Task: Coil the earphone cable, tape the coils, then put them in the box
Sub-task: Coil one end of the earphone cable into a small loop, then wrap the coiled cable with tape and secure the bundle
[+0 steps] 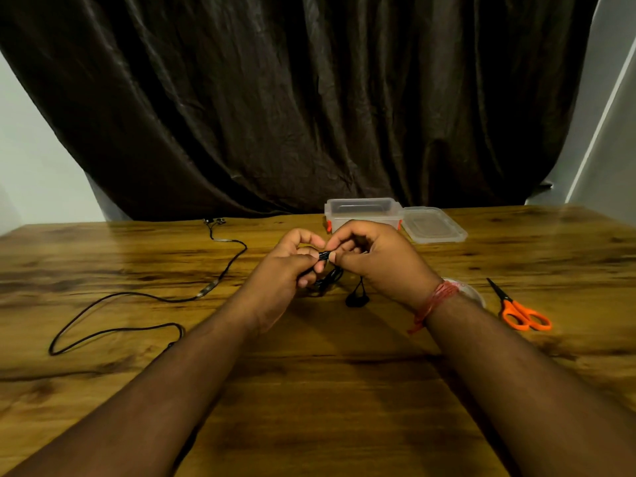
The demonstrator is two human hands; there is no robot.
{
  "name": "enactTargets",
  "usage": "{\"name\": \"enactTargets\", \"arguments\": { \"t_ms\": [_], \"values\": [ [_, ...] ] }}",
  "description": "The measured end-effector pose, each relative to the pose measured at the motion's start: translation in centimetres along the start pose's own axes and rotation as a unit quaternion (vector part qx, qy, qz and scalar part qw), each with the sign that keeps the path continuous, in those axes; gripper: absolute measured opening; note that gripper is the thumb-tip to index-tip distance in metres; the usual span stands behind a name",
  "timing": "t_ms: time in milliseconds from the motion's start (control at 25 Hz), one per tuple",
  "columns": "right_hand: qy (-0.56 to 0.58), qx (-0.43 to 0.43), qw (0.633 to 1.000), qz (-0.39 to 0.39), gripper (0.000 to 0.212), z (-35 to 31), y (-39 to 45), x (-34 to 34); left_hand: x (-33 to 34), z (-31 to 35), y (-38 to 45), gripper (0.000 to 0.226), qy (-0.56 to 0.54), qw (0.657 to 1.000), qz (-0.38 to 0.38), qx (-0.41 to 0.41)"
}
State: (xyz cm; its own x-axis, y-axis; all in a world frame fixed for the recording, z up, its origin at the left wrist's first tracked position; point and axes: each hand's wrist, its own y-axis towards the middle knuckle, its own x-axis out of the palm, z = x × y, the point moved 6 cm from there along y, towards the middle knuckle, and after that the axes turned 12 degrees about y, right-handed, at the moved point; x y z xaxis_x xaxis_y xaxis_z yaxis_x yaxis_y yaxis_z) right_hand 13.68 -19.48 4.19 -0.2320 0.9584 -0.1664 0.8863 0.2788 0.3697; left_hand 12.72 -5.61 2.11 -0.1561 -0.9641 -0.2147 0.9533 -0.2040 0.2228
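Above the middle of the wooden table, both hands hold a small coil of black earphone cable (325,256). My left hand (292,263) grips the coil's left side, and my right hand (368,256) pinches it from the right with thumb and fingers. Loops of the coil and black earbuds (358,299) hang below the hands onto the table. A second black earphone cable (137,297) lies uncoiled across the left of the table. The clear plastic box (361,210) stands open just behind my hands, its lid (433,225) lying to its right.
Orange-handled scissors (523,313) lie on the table to the right. A roll of clear tape (471,290) peeks out from behind my right wrist, which wears a red thread. A dark curtain (309,98) hangs behind the table's far edge.
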Motion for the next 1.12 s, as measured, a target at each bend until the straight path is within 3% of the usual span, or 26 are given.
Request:
{"name": "enactTargets", "arguments": {
  "t_ms": [320,480,600,680,760,880,1000,1120],
  "values": [
    [-0.036,-0.006,0.999,0.008,0.013,0.0,0.0,-0.1,0.1,0.3,-0.6,0.036,0.003,1.000,-0.028,-0.003],
    [-0.040,0.003,0.999,-0.026,0.009,-0.1,0.0,-0.3,-0.2,0.7,-0.8,0.035,-0.015,0.999,-0.030,0.005],
    [-0.132,0.009,0.991,-0.001,0.010,-1.3,0.2,-3.0,-0.1,0.8,-0.8,0.035,-0.016,0.999,-0.033,0.000],
    [-0.328,0.049,0.943,0.012,0.003,-2.5,-0.2,-6.0,0.0,0.6,-0.8,0.039,0.002,1.000,-0.029,-0.012],
    [-0.474,0.176,0.862,-0.046,0.013,-2.2,-1.4,-8.5,0.1,0.6,-0.8,0.036,0.036,0.999,-0.023,-0.014],
    [-0.505,0.346,0.766,-0.195,0.036,-0.9,-4.1,-8.7,0.2,0.5,-0.8,0.027,0.119,0.993,-0.016,-0.019],
    [-0.515,0.368,0.725,-0.271,0.035,-0.2,-5.0,-6.9,0.1,0.5,-1.1,0.018,0.201,0.979,-0.014,-0.019],
    [-0.533,0.303,0.749,-0.253,0.018,0.2,-4.1,-6.0,0.4,0.5,-1.8,0.011,0.297,0.955,-0.021,-0.006]
  ]
}}
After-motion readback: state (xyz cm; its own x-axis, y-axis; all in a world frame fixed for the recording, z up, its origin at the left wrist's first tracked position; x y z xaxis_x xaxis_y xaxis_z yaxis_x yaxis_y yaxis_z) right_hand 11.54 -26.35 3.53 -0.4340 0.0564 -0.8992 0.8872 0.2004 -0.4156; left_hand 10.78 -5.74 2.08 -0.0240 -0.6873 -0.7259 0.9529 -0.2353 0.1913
